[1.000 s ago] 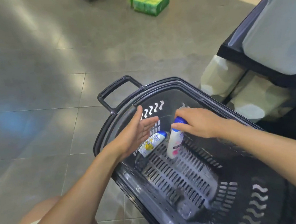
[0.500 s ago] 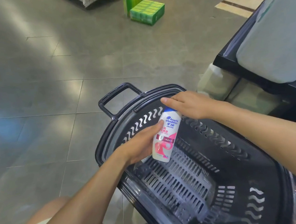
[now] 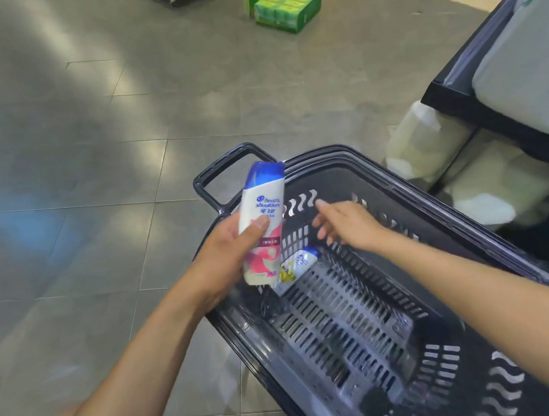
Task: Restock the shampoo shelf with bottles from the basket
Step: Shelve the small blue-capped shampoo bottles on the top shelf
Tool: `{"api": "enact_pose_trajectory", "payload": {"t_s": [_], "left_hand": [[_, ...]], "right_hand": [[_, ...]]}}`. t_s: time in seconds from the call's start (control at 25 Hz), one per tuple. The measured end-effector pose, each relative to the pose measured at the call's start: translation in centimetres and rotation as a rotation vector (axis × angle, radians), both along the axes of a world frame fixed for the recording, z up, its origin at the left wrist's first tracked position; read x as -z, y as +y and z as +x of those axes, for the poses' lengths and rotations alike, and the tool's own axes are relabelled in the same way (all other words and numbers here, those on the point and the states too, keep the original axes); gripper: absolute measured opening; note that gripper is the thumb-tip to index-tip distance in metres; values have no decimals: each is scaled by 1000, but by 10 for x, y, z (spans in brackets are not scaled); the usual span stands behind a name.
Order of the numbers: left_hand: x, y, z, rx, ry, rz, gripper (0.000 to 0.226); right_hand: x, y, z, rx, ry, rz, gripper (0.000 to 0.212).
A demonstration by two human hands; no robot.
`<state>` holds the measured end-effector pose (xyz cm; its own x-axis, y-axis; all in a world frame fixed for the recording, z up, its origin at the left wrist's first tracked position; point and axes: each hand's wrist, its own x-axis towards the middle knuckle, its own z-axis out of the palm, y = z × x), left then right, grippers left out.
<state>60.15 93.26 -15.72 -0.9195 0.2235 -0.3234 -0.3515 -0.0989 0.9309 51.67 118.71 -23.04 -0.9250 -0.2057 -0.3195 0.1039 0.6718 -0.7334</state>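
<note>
On my left, the left hand (image 3: 227, 256) grips a white-and-pink shampoo bottle (image 3: 263, 215) around its lower half, thumb laid across the front label. The bottle stands nearly upright, blue cap up, over the far-left corner of the dark plastic basket (image 3: 345, 319), just beside the basket handle (image 3: 224, 163). I can read "head & shoulders" on it; the smaller print below is too fine for me. Just under its base a second, smaller bottle (image 3: 298, 266) with a blue cap and yellow-green print lies on the basket's slatted bottom. The right hand (image 3: 346, 224) hovers above that bottle, fingers spread and holding nothing, apart from the left hand. Grey floor tiles (image 3: 75, 161) lie wide open to the left; green cartons (image 3: 289, 6) sit well away. A dark shelf edge (image 3: 451, 101) stands near the basket's right side.
</note>
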Motion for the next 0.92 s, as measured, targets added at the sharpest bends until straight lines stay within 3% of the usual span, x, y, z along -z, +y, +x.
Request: {"api": "enact_pose_trajectory", "payload": {"t_s": [0.16, 0.24, 0.32, 0.44, 0.6, 0.68, 0.84, 0.92], "left_hand": [[-2, -25, 20, -200, 37, 21, 51], [-1, -32, 31, -272, 48, 20, 54], [-1, -37, 40, -301, 62, 26, 51], [-2, -38, 50, -321, 54, 42, 46], [1, -38, 51, -308, 32, 47, 43], [2, -36, 47, -282, 28, 38, 46], [0, -29, 38, -275, 0, 63, 50], [0, -27, 35, -273, -11, 70, 47]], "right_hand": [[98, -8, 21, -264, -86, 351, 30], [123, -22, 16, -238, -137, 466, 40], [139, -34, 9, -81, -227, 500, 52], [159, -45, 6, 71, -316, 473, 78], [170, -44, 5, 207, -306, 406, 90], [167, -38, 4, 248, -377, 352, 84], [162, -30, 12, 270, -448, 275, 34], [159, -34, 16, 275, -489, 208, 55]]}}
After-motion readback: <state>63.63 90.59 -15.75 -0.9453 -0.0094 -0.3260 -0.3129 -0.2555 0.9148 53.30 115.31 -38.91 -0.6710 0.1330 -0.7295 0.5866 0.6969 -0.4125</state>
